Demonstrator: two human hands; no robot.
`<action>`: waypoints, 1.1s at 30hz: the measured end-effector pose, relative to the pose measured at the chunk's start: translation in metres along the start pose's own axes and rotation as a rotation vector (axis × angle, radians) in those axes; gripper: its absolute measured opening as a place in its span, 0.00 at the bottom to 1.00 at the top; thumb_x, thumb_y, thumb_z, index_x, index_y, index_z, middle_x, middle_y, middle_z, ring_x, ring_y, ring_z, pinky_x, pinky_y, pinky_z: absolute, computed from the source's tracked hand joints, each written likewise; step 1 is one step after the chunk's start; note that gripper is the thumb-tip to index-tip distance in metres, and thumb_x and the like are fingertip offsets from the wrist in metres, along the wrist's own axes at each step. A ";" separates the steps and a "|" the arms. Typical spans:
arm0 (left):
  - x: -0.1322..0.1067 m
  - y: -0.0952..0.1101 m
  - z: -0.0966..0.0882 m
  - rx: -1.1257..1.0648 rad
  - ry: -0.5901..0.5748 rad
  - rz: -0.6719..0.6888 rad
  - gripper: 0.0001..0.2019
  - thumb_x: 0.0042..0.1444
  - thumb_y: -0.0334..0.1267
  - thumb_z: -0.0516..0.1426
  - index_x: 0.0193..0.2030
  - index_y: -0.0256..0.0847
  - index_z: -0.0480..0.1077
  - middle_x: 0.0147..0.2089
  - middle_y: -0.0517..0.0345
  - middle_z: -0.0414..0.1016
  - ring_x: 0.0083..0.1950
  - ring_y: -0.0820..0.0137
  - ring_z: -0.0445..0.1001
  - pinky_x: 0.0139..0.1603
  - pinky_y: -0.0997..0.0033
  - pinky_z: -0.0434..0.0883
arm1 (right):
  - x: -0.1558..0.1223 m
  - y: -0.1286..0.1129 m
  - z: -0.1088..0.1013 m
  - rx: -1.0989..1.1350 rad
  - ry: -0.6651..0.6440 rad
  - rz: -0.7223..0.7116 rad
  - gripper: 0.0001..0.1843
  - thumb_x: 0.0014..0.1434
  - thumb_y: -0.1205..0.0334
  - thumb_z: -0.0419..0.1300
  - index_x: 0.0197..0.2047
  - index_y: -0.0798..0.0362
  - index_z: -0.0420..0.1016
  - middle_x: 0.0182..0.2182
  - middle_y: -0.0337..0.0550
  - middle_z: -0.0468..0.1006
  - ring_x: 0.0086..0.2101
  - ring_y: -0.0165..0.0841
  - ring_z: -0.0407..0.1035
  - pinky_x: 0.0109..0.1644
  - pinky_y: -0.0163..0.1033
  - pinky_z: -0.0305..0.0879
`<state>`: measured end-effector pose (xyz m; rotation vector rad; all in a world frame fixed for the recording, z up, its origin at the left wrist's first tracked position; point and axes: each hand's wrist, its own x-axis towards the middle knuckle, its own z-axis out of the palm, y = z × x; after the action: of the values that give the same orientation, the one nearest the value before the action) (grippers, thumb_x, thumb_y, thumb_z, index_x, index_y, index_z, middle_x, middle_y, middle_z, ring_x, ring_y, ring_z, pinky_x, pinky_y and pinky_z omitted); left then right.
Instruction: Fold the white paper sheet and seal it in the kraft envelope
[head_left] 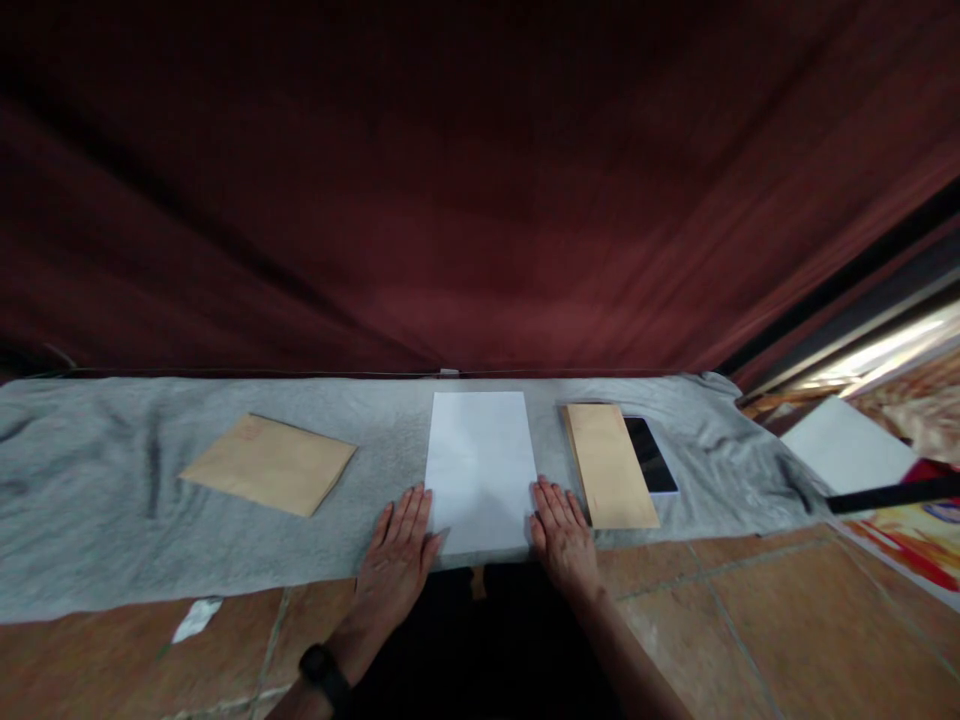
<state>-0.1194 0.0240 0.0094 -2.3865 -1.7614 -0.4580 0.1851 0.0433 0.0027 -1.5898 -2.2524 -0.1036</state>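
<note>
A blank white sheet of paper (481,460) lies flat on a grey cloth, straight in front of me. My left hand (397,545) rests palm down at its left edge, with fingers stretched out and fingertips by the paper's side. At the right edge, my right hand (562,535) lies flat in the same way, fingers extended. To the right is a stack of brown envelopes (611,465), close to my right fingers. Farther left, another brown envelope (271,462) lies at an angle, with faint reddish marks at its upper corner.
The grey cloth (97,480) is spread along a dark red curtain (480,250). A dark-screened tablet or phone (651,455) lies partly under the envelope stack. A white scrap (196,620) is on the tiled floor (675,610). A white panel (847,445) stands at the right.
</note>
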 end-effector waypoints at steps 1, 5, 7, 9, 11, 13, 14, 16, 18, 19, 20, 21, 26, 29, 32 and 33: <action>0.001 0.001 -0.002 -0.004 0.010 -0.017 0.30 0.70 0.47 0.42 0.74 0.34 0.52 0.73 0.43 0.58 0.74 0.57 0.55 0.74 0.48 0.52 | 0.000 -0.001 0.001 0.018 0.019 0.016 0.28 0.71 0.62 0.48 0.73 0.55 0.55 0.68 0.51 0.63 0.67 0.43 0.58 0.71 0.54 0.52; 0.030 0.023 -0.006 -0.066 0.014 -0.026 0.29 0.70 0.43 0.43 0.75 0.34 0.48 0.74 0.44 0.55 0.76 0.58 0.51 0.74 0.49 0.54 | 0.016 -0.020 0.007 0.126 0.058 0.024 0.29 0.72 0.61 0.46 0.73 0.57 0.53 0.70 0.53 0.59 0.69 0.44 0.53 0.70 0.56 0.56; 0.055 0.038 -0.002 -0.119 -0.006 0.018 0.29 0.70 0.43 0.43 0.75 0.34 0.48 0.75 0.46 0.54 0.77 0.59 0.49 0.74 0.50 0.54 | 0.033 -0.032 0.010 0.169 0.036 -0.001 0.29 0.72 0.60 0.46 0.73 0.57 0.54 0.70 0.53 0.57 0.69 0.43 0.51 0.69 0.55 0.56; 0.080 0.048 0.007 -0.153 -0.033 0.029 0.28 0.71 0.43 0.43 0.74 0.35 0.50 0.75 0.46 0.54 0.77 0.60 0.49 0.75 0.51 0.53 | 0.051 -0.041 0.014 0.173 0.002 0.003 0.28 0.72 0.60 0.45 0.72 0.57 0.56 0.70 0.53 0.57 0.69 0.43 0.51 0.70 0.54 0.56; 0.098 0.049 0.019 -0.160 -0.066 0.004 0.28 0.71 0.43 0.42 0.74 0.35 0.53 0.74 0.47 0.55 0.76 0.60 0.50 0.75 0.51 0.53 | 0.065 -0.044 0.019 0.151 -0.033 0.012 0.26 0.72 0.60 0.46 0.71 0.55 0.59 0.70 0.51 0.58 0.69 0.42 0.52 0.70 0.53 0.54; 0.105 0.042 0.029 -0.146 -0.084 -0.043 0.29 0.70 0.46 0.43 0.73 0.35 0.54 0.74 0.45 0.55 0.76 0.59 0.49 0.75 0.49 0.52 | 0.072 -0.042 0.023 0.115 -0.050 0.028 0.26 0.73 0.59 0.47 0.71 0.54 0.60 0.70 0.51 0.58 0.69 0.43 0.53 0.70 0.54 0.52; 0.106 0.036 0.033 -0.135 -0.086 -0.068 0.29 0.70 0.47 0.44 0.73 0.35 0.54 0.75 0.44 0.55 0.76 0.58 0.49 0.75 0.49 0.51 | 0.073 -0.039 0.024 0.097 -0.051 0.036 0.26 0.73 0.59 0.47 0.71 0.54 0.59 0.70 0.52 0.58 0.68 0.43 0.53 0.71 0.55 0.51; 0.102 0.024 0.037 -0.118 -0.080 -0.102 0.31 0.69 0.50 0.44 0.73 0.34 0.53 0.75 0.42 0.54 0.77 0.58 0.48 0.75 0.49 0.50 | 0.073 -0.032 0.026 0.067 -0.045 0.049 0.27 0.73 0.58 0.48 0.72 0.55 0.58 0.70 0.53 0.58 0.68 0.45 0.54 0.70 0.56 0.50; 0.093 0.013 0.036 -0.105 -0.073 -0.121 0.32 0.69 0.50 0.44 0.74 0.33 0.52 0.75 0.42 0.54 0.76 0.58 0.49 0.75 0.49 0.51 | 0.071 -0.025 0.027 0.049 -0.033 0.060 0.28 0.73 0.57 0.48 0.72 0.55 0.57 0.69 0.53 0.59 0.68 0.45 0.54 0.70 0.56 0.50; 0.088 0.007 0.033 -0.098 -0.071 -0.120 0.32 0.70 0.50 0.43 0.73 0.31 0.53 0.74 0.41 0.54 0.76 0.57 0.50 0.74 0.49 0.52 | 0.070 -0.021 0.026 0.043 -0.025 0.069 0.28 0.73 0.57 0.48 0.72 0.55 0.57 0.69 0.53 0.60 0.68 0.45 0.54 0.70 0.56 0.50; 0.082 0.002 0.030 -0.092 -0.068 -0.110 0.32 0.70 0.50 0.43 0.73 0.30 0.53 0.74 0.40 0.54 0.76 0.57 0.51 0.74 0.49 0.52 | 0.069 -0.018 0.026 0.038 -0.016 0.080 0.28 0.73 0.57 0.48 0.72 0.56 0.57 0.69 0.53 0.60 0.68 0.45 0.54 0.70 0.55 0.50; 0.075 -0.002 0.026 -0.088 -0.066 -0.088 0.32 0.70 0.50 0.43 0.73 0.29 0.54 0.74 0.39 0.55 0.76 0.56 0.52 0.74 0.49 0.53 | 0.067 -0.015 0.025 0.037 -0.008 0.088 0.27 0.73 0.57 0.47 0.71 0.56 0.58 0.69 0.53 0.61 0.68 0.45 0.55 0.70 0.55 0.51; 0.034 -0.013 0.001 -0.105 -0.117 0.242 0.32 0.68 0.55 0.48 0.74 0.43 0.53 0.75 0.49 0.55 0.75 0.58 0.53 0.75 0.48 0.46 | 0.046 -0.007 0.018 0.049 0.005 0.061 0.26 0.73 0.60 0.46 0.70 0.58 0.60 0.67 0.52 0.64 0.66 0.42 0.58 0.70 0.52 0.52; 0.016 -0.011 -0.009 -0.090 -0.144 0.355 0.35 0.66 0.56 0.51 0.75 0.47 0.49 0.76 0.52 0.52 0.76 0.58 0.49 0.75 0.45 0.38 | 0.027 -0.010 0.013 0.041 0.006 0.037 0.26 0.72 0.62 0.46 0.71 0.57 0.59 0.68 0.51 0.63 0.66 0.41 0.58 0.71 0.52 0.51; 0.011 -0.009 -0.012 -0.078 -0.137 0.359 0.34 0.66 0.49 0.53 0.75 0.47 0.48 0.76 0.52 0.52 0.77 0.58 0.48 0.75 0.44 0.34 | 0.014 -0.014 0.007 0.036 -0.011 0.005 0.27 0.72 0.62 0.47 0.71 0.56 0.57 0.68 0.51 0.62 0.67 0.41 0.57 0.72 0.53 0.49; 0.012 -0.009 -0.013 -0.079 -0.133 0.357 0.33 0.66 0.47 0.53 0.75 0.48 0.48 0.76 0.52 0.52 0.77 0.58 0.48 0.75 0.44 0.35 | 0.011 -0.015 0.005 0.038 -0.020 -0.010 0.27 0.72 0.62 0.47 0.72 0.56 0.57 0.68 0.51 0.61 0.67 0.42 0.57 0.72 0.54 0.49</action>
<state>-0.1267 0.0334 0.0249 -2.7656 -1.3359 -0.3318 0.1669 0.0493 0.0043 -1.5669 -2.2639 -0.0470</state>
